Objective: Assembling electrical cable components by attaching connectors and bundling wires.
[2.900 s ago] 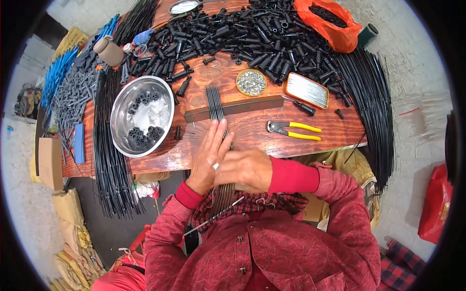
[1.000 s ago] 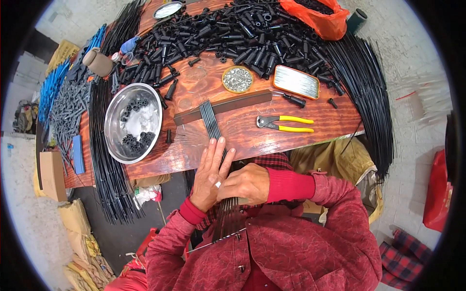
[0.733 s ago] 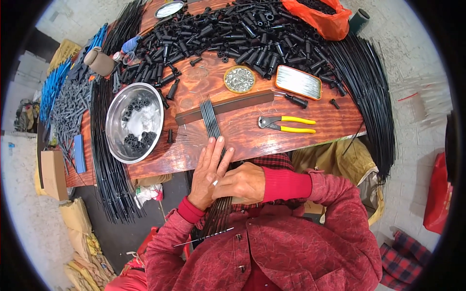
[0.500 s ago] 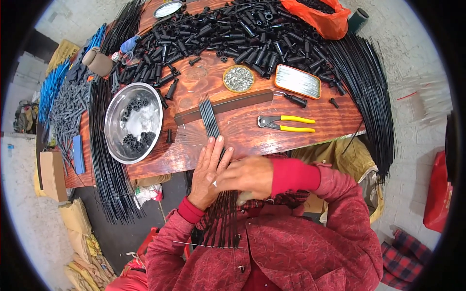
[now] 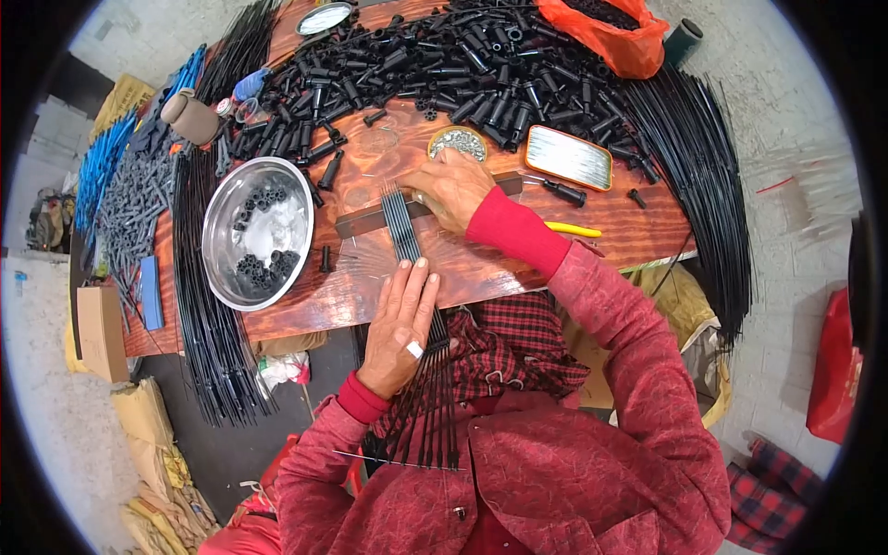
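Observation:
My left hand [image 5: 398,319] lies flat, fingers stretched out, over a row of thin black rods [image 5: 399,227] at the table's near edge. A white wrap shows by its thumb. The rods lie side by side across a dark bar [image 5: 363,223]. Their other ends fan out over my lap, where a thin wire [image 5: 393,460] crosses them. My right hand [image 5: 458,190] reaches over the bar to a round dish of small metal bits [image 5: 472,140]. Its fingers are bent together at the dish, and the fingertips are partly hidden. Yellow-handled pliers [image 5: 572,228] are mostly covered by my right forearm.
A metal bowl [image 5: 215,199] with black ring-like parts stands at left. A tin of thin needles [image 5: 568,157] lies right of the dish. Black tubular parts [image 5: 444,69] are heaped behind. Rod bundles [image 5: 698,157] hang over the right edge. An orange bag [image 5: 638,46] is at the back.
My right hand has moved from beside my left hand, up and away, to the dish of metal bits. Its forearm now covers most of the pliers. The left hand stays on the rods.

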Tool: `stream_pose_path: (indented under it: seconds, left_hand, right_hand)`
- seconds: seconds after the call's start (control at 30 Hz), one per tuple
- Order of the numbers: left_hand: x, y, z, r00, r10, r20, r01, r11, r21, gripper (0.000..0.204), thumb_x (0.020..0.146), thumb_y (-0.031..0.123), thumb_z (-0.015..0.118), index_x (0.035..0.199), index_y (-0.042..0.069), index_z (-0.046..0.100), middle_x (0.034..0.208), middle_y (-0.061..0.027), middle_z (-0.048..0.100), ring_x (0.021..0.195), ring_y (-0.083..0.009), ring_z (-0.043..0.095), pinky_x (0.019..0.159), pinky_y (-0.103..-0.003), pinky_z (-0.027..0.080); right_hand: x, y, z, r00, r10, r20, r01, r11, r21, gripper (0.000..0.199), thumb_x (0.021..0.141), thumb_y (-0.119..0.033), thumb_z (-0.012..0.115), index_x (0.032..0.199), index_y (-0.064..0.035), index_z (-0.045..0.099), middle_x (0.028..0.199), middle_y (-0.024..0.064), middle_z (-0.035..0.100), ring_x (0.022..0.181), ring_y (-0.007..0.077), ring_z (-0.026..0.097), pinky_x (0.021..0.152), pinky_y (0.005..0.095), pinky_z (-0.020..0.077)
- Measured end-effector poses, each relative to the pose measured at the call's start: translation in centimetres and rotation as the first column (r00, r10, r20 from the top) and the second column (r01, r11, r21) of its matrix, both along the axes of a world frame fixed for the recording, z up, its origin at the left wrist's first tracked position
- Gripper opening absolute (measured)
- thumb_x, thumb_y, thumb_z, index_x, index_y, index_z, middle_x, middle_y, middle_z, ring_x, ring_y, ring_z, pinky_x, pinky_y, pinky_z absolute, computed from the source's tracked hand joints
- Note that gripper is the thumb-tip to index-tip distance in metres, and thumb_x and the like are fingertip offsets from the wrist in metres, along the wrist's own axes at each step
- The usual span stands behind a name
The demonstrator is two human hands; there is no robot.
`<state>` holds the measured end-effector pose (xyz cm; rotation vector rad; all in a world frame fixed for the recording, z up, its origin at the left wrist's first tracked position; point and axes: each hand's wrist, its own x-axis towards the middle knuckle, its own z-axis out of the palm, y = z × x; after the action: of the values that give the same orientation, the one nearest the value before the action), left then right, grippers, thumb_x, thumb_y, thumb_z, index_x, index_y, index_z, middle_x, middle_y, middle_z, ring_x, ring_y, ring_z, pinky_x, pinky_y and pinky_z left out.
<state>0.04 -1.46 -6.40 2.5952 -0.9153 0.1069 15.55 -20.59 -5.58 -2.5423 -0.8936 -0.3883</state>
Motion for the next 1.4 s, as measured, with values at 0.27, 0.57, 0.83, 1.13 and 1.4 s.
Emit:
stream_pose_path:
  seconds: [0.27, 0.57, 0.83, 1.13, 1.4]
  left_hand:
    - [-0.1, 0.1, 0.0, 1.0, -0.007, -0.005, 0.007, 1.0, 0.01, 0.092, 0.075, 0.045, 0.073, 0.146, -0.002, 0.037, 0.154, -0.0203, 0.032, 0.142, -0.0399, 0.03, 0.116, -0.05, 0.027]
    - [-0.2, -0.2, 0.5, 0.999, -0.002, -0.043, 0.0, 0.999, -0.055, 0.09, 0.077, 0.044, 0.072, 0.146, -0.002, 0.037, 0.154, -0.021, 0.032, 0.144, -0.0393, 0.028, 0.116, -0.051, 0.027]
    - [-0.5, 0.1, 0.2, 1.0, 0.015, 0.005, -0.015, 1.0, -0.007, 0.096, 0.074, 0.048, 0.074, 0.147, 0.0, 0.036, 0.155, -0.0181, 0.032, 0.145, -0.0369, 0.028, 0.115, -0.051, 0.029]
    - [-0.3, 0.0, -0.6, 1.0, 0.013, 0.019, -0.013, 1.0, 0.028, 0.089, 0.079, 0.047, 0.07, 0.147, 0.001, 0.037, 0.155, -0.0174, 0.032, 0.145, -0.036, 0.029, 0.117, -0.049, 0.027]
    - [-0.4, -0.2, -0.3, 1.0, 0.023, 0.014, -0.022, 0.999, -0.044, 0.082, 0.084, 0.045, 0.065, 0.147, 0.002, 0.037, 0.155, -0.0169, 0.033, 0.144, -0.0361, 0.031, 0.116, -0.05, 0.028]
  right_hand:
    - [0.2, 0.3, -0.2, 0.999, -0.005, -0.032, 0.005, 1.0, -0.003, 0.025, 0.085, -0.016, 0.067, 0.11, -0.015, 0.069, 0.095, 0.0027, 0.066, 0.091, 0.0267, 0.057, 0.083, 0.0406, 0.0466]
    - [0.1, -1.3, 0.3, 1.0, -0.021, -0.007, 0.022, 0.997, 0.081, 0.025, 0.084, -0.014, 0.068, 0.108, -0.0125, 0.069, 0.097, 0.0054, 0.066, 0.092, 0.0303, 0.058, 0.084, 0.0427, 0.0469]
    - [1.3, -14.0, 2.8, 0.897, -0.441, 0.043, 0.443, 0.893, -0.08, 0.013, 0.083, -0.019, 0.067, 0.094, -0.0138, 0.072, 0.095, 0.0067, 0.068, 0.093, 0.0287, 0.063, 0.081, 0.0407, 0.0515]
    - [1.4, -16.6, 2.8, 0.876, -0.476, -0.079, 0.446, 0.861, -0.245, 0.012, 0.08, -0.019, 0.068, 0.089, -0.0134, 0.073, 0.092, 0.0072, 0.069, 0.089, 0.0283, 0.066, 0.078, 0.0406, 0.0524]
    - [1.6, -17.6, 3.8, 0.813, -0.515, -0.272, 0.508, 0.855, -0.101, 0.013, 0.078, -0.02, 0.07, 0.087, -0.0128, 0.075, 0.092, 0.0063, 0.071, 0.085, 0.0254, 0.068, 0.078, 0.0371, 0.0519]
